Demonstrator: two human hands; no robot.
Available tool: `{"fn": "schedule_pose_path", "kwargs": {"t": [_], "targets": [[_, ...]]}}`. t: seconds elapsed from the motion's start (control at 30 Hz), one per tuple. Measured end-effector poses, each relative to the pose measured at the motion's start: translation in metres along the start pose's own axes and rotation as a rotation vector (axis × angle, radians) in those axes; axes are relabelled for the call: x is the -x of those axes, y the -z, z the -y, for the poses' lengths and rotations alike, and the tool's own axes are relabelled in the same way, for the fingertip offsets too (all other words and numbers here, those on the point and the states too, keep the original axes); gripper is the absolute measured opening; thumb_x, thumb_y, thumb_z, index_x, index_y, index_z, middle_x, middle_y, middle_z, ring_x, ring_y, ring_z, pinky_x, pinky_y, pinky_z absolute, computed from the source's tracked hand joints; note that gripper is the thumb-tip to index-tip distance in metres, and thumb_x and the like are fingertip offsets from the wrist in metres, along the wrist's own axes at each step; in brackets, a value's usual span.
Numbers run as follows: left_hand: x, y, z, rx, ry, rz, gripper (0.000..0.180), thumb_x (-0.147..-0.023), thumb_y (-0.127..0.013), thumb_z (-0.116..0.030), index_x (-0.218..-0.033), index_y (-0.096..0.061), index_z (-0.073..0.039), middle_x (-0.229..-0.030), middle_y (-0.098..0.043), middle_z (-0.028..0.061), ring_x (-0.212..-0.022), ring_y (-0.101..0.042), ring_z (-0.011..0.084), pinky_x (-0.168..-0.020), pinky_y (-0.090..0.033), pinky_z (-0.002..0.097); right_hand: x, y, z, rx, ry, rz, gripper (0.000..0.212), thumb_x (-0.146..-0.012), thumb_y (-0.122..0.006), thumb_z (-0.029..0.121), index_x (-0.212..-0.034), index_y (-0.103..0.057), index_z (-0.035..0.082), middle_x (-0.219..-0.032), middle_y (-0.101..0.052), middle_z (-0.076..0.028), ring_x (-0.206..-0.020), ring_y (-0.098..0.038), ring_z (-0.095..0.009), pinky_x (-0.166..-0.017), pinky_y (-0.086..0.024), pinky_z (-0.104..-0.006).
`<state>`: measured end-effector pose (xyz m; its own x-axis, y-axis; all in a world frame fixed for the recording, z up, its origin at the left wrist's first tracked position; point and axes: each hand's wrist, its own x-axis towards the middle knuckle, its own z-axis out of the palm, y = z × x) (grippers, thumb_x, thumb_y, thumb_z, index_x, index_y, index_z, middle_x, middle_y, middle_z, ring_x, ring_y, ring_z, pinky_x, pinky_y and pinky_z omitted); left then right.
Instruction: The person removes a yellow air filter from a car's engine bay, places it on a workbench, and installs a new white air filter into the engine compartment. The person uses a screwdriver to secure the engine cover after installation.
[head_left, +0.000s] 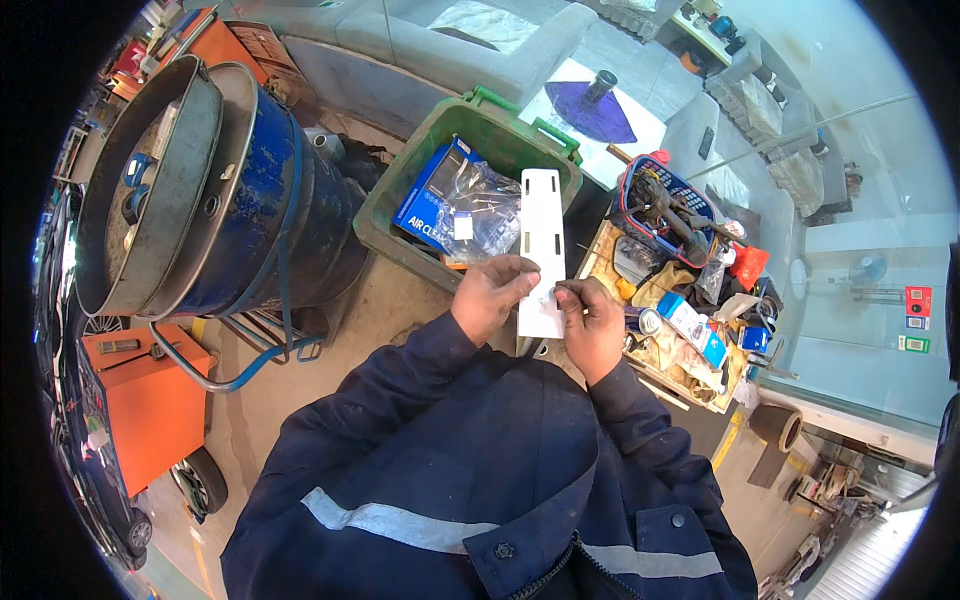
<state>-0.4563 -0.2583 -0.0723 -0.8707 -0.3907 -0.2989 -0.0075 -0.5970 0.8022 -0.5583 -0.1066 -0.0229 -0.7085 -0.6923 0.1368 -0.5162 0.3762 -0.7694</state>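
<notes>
A long white strip [541, 225] with several dark slots along its edges stands upright in front of my chest; its material cannot be told. My left hand [490, 298] pinches its left edge near the lower end, thumb on the front. On the opposite edge, slightly lower, my right hand [594, 328] grips it with thumb and curled fingers. Behind the strip is a green bin [388, 205], partly covered by it. Inside the bin lie a blue printed box [424, 208] and crumpled clear plastic bags [488, 205].
On the right, a cluttered cart [660, 372] carries a blue basket [668, 172] of greasy parts, a blue-and-white carton [692, 328] and rags. Blue drums [262, 200] on a trolley stand at left, above an orange cabinet [150, 410]. Beyond the bin are grey sofas [540, 35].
</notes>
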Motion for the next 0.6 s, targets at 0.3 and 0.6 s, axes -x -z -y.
{"fn": "schedule_pose_path", "kwargs": {"t": [0.3,0.6], "targets": [[0.000,0.012,0.011,-0.177,-0.189,-0.256,0.029,-0.103,-0.065,-0.026,-0.111,-0.063,0.002,-0.101,-0.069,0.0055,-0.092,-0.063,0.0116,-0.084,-0.051,0.0265,-0.028,-0.008,-0.008,-0.070,-0.087,-0.200,0.019,-0.097,-0.065,0.015,-0.109,-0.066,0.000,-0.091,-0.072,-0.019,-0.079,-0.070,-0.034,-0.073,-0.054,-0.0391],[0.011,0.019,0.009,-0.147,-0.269,-0.286,0.026,-0.101,-0.066,-0.020,-0.114,-0.063,0.002,-0.100,-0.070,0.0056,-0.092,-0.063,0.0114,-0.083,-0.051,0.0264,-0.054,-0.007,0.014,-0.105,-0.480,0.495,0.038,-0.094,-0.072,0.032,-0.101,-0.069,-0.006,-0.083,-0.071,-0.016,-0.077,-0.066,-0.017,-0.070,-0.052,-0.0345]]}}
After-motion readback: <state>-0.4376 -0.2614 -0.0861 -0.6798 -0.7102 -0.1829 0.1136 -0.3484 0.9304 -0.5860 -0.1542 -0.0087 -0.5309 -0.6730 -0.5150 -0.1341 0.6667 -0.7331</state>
